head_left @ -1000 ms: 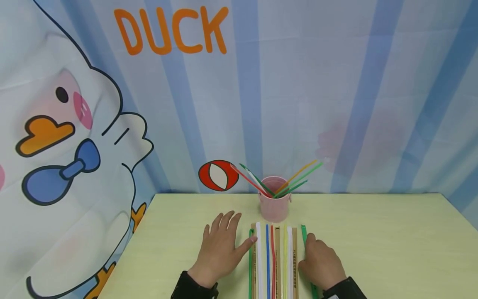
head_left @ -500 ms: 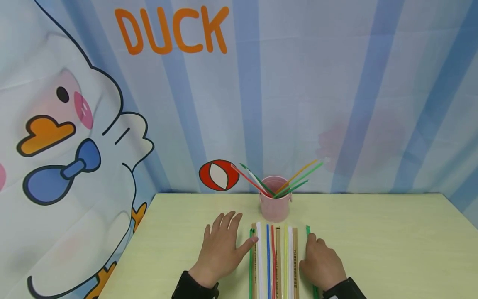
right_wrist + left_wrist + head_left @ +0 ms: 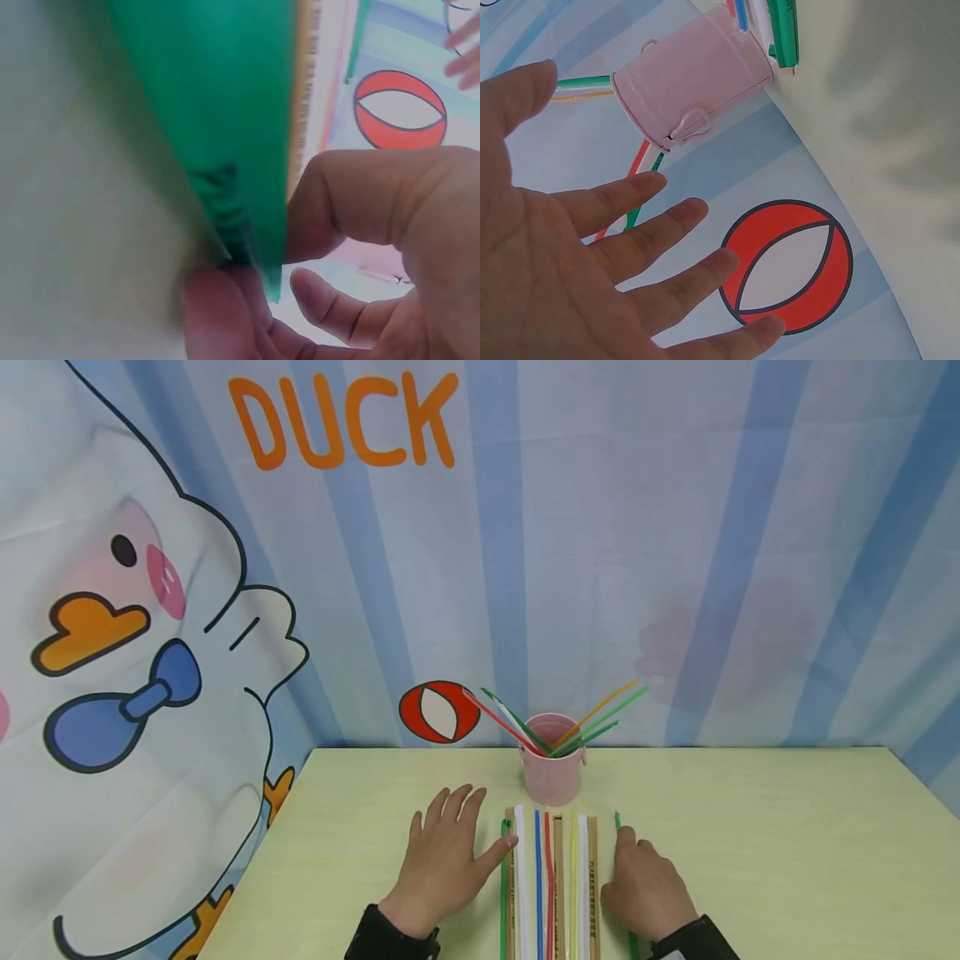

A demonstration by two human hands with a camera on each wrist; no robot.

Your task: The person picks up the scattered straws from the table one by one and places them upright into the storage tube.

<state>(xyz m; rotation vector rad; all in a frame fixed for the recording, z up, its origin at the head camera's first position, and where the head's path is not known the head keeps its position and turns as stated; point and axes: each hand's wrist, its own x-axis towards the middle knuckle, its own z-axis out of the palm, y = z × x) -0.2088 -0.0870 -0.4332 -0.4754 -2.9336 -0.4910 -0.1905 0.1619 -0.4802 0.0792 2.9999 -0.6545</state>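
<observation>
My right hand [image 3: 649, 887] pinches a long green strip [image 3: 225, 97] between thumb and fingers, right of the row. In the right wrist view the strip shows dark lettering. In the head view only the strip's far tip and a bit near the wrist show. My left hand [image 3: 442, 860] lies left of the row with fingers spread, its thumb tip over the leftmost strips; whether it touches them I cannot tell. The row holds long thin strips lengthwise: green, brown with print, white, blue [image 3: 537, 877], red [image 3: 549, 881] and yellow [image 3: 573, 877].
Behind the row stands a pink bucket [image 3: 551, 777] with several coloured sticks [image 3: 600, 714] leaning out of it. A pale yellow table [image 3: 787, 843] carries everything. A curtain with a duck print [image 3: 600, 527] hangs along its back edge.
The green strip's far tip has shifted slightly right, away from the row, and looks narrower than a second ago. Both hands have barely moved.
</observation>
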